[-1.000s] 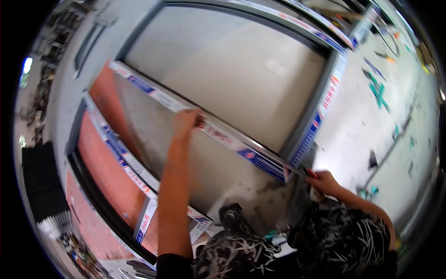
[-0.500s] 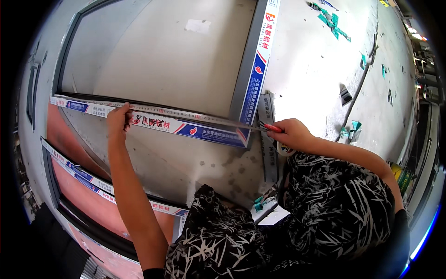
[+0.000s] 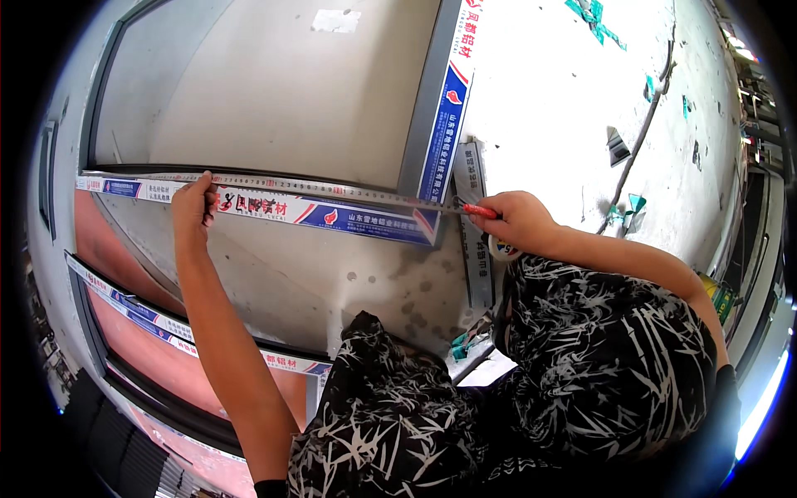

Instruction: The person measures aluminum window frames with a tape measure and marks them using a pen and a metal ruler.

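Observation:
A grey metal window frame point(image 3: 422, 149) with printed protective film lies in front of me. Along its near bar point(image 3: 274, 207) stretches the white blade of a tape measure point(image 3: 307, 189). My left hand point(image 3: 196, 207) closes over this blade and the bar's edge, left of the bar's middle. At the bar's right end, my right hand point(image 3: 523, 222) grips a red-handled tool point(image 3: 480, 212), its metal tip at the blade; its exact kind is unclear. The round tape case point(image 3: 502, 247) shows below that hand, partly hidden by it.
A second filmed frame point(image 3: 178, 328) lies at the lower left over reddish panels. A grey metal strip point(image 3: 475, 257) passes beneath the right corner. Green tape scraps point(image 3: 596, 23) and a dark cable point(image 3: 643, 145) lie on the floor at the right.
The whole scene has shifted slightly left and up in the picture. Both hands keep nearly the same places on the frame, and the blade remains stretched along the bar.

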Demonstrator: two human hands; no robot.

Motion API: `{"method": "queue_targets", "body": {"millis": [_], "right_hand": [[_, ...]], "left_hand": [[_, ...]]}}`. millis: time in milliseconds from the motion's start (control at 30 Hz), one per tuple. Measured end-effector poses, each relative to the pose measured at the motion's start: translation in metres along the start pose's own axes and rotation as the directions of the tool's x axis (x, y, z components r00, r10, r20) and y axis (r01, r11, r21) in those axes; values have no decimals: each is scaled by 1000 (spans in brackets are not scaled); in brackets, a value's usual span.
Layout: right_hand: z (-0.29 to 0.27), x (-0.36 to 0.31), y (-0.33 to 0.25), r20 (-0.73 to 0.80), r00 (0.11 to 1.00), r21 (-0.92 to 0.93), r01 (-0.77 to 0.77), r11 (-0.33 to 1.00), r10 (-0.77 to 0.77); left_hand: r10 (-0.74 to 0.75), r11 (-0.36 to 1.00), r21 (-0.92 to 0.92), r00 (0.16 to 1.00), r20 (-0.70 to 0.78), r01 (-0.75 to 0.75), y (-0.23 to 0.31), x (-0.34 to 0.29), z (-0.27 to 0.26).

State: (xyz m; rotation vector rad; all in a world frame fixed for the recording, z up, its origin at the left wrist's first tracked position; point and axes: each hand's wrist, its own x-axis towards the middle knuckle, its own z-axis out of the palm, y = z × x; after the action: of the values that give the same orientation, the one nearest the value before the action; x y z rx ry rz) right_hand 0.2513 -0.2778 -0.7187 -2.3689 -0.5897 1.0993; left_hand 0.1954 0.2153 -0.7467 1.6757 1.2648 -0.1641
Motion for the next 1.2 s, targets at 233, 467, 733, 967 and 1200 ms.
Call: {"method": "queue_targets", "body": {"millis": [233,467,733,967,1200], "right_hand": [[2,-1,1,-20,1000,9,7,1000,-7],[0,-4,-1,29,999,53,13,999,-15],[4,-12,-17,198,973,276,-173,946,120],[9,-1,-61,376,926,482,-157,862,-42],[47,51,-118,472,841,580,-73,811,-263]], "left_hand": [[-18,1000,-1,1000,-17,18,0,-2,0],[59,996,-75,997,39,-56,-11,2,-3],[236,726,-602,943,-237,-333,-26,-62,12],[176,661,-673,940,-292,-333,-24,-177,24],[104,971,-229,981,166,-64,-83,-300,99]]}}
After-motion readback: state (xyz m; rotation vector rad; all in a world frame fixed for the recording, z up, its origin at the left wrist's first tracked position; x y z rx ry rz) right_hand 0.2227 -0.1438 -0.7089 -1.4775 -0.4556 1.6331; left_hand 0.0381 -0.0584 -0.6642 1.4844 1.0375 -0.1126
